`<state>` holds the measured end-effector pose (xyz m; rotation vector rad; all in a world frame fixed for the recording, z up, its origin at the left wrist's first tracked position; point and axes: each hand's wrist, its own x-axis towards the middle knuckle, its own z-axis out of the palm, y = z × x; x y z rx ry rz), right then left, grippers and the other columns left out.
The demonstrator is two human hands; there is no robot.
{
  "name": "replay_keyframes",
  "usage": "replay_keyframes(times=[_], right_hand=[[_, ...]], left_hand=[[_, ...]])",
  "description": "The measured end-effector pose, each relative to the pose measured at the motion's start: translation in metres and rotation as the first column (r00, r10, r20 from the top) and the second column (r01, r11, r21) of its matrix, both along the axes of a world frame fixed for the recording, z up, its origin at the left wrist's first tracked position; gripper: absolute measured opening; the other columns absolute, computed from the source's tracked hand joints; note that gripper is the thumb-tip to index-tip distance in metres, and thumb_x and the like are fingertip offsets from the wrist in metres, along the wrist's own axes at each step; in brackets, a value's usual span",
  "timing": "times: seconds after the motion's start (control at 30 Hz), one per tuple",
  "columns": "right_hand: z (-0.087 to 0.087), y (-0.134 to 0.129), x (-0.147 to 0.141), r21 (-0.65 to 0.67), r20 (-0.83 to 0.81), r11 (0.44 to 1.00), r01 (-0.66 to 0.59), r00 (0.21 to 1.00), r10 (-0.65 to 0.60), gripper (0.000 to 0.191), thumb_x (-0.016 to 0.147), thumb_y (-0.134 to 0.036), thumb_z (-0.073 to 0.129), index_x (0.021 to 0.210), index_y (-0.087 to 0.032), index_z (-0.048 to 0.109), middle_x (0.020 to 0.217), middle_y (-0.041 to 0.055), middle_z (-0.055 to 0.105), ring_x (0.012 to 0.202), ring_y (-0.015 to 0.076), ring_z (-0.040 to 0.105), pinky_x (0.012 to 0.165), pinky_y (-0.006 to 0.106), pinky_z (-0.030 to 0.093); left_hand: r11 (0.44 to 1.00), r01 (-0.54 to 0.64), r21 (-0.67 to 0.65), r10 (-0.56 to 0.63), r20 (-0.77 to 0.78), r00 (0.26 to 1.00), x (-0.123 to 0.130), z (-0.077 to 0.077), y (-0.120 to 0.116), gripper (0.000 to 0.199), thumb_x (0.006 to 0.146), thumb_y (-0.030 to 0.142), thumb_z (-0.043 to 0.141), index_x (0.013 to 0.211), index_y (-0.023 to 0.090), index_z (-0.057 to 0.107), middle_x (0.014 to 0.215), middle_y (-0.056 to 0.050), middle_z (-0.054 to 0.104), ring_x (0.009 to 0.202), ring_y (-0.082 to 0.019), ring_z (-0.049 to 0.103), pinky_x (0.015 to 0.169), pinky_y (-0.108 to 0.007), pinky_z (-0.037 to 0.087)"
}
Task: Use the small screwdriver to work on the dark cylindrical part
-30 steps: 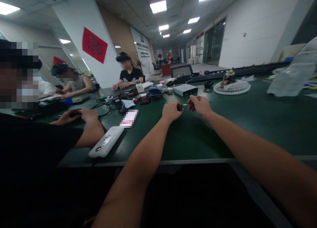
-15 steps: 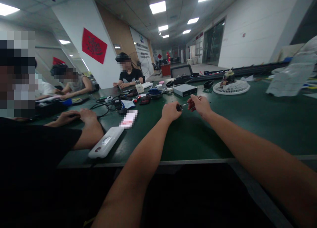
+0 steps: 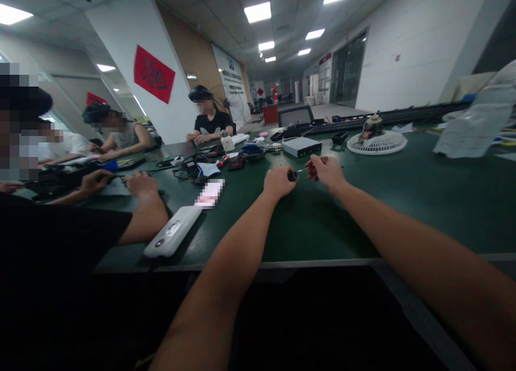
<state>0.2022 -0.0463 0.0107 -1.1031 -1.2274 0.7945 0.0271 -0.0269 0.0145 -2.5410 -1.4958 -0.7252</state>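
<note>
My left hand is closed around a small black object with a rounded end, held just above the green table. Opposite it, my right hand pinches a thin, light metallic piece that points toward the black object. Whether the two pieces touch I cannot make out. My fingers hide most of both. Behind my hands lies a grey box-shaped device.
A white power bank-like case and a phone lie to the left. Cables and tools clutter the table beyond. A white fan grille with a motor lies right of the grey box. A co-worker's hands are at the left.
My hands have hardly moved. The co-worker at the left has drawn their hands apart, with a thin dark thing between them, and their head has shifted left.
</note>
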Motion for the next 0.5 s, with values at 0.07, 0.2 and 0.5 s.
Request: replay_keyframes(times=[0.07, 0.2, 0.5], right_hand=[[0.0005, -0.0003, -0.0004, -0.026, 0.008, 1.000, 0.008, 1.000, -0.007, 0.038, 0.093, -0.046, 0.057, 0.071, -0.017, 0.065, 0.057, 0.0032, 0.060, 0.047, 0.0143, 0.061, 0.042, 0.024, 0.043], [0.0022, -0.0018, -0.0012, -0.022, -0.058, 0.999, -0.026, 0.998, 0.025, 0.039, 0.096, -0.045, 0.053, 0.072, -0.016, 0.065, 0.058, 0.0033, 0.061, 0.049, 0.0136, 0.061, 0.044, 0.023, 0.044], [0.0010, -0.0006, 0.0003, -0.037, -0.052, 0.999, -0.005, 0.999, 0.003, 0.037, 0.097, -0.041, 0.051, 0.073, -0.016, 0.064, 0.060, 0.0038, 0.061, 0.050, 0.0138, 0.061, 0.045, 0.024, 0.044]], left_hand=[[1.000, -0.001, 0.002, 0.001, -0.005, 1.000, 0.0002, -0.0001, -0.0001, 0.026, 0.082, 0.036, 0.068, 0.104, 0.022, 0.069, 0.099, -0.009, 0.074, 0.097, -0.027, 0.067, 0.090, -0.039, 0.050], [1.000, -0.018, -0.008, 0.018, -0.002, 1.000, 0.0008, 0.0005, -0.0006, 0.025, 0.083, 0.035, 0.067, 0.104, 0.023, 0.069, 0.099, -0.009, 0.074, 0.096, -0.026, 0.068, 0.090, -0.038, 0.051], [1.000, -0.007, -0.015, 0.007, 0.002, 1.000, 0.0003, 0.0012, -0.0011, 0.028, 0.082, 0.036, 0.069, 0.106, 0.022, 0.070, 0.099, -0.009, 0.074, 0.097, -0.026, 0.067, 0.091, -0.039, 0.051]])
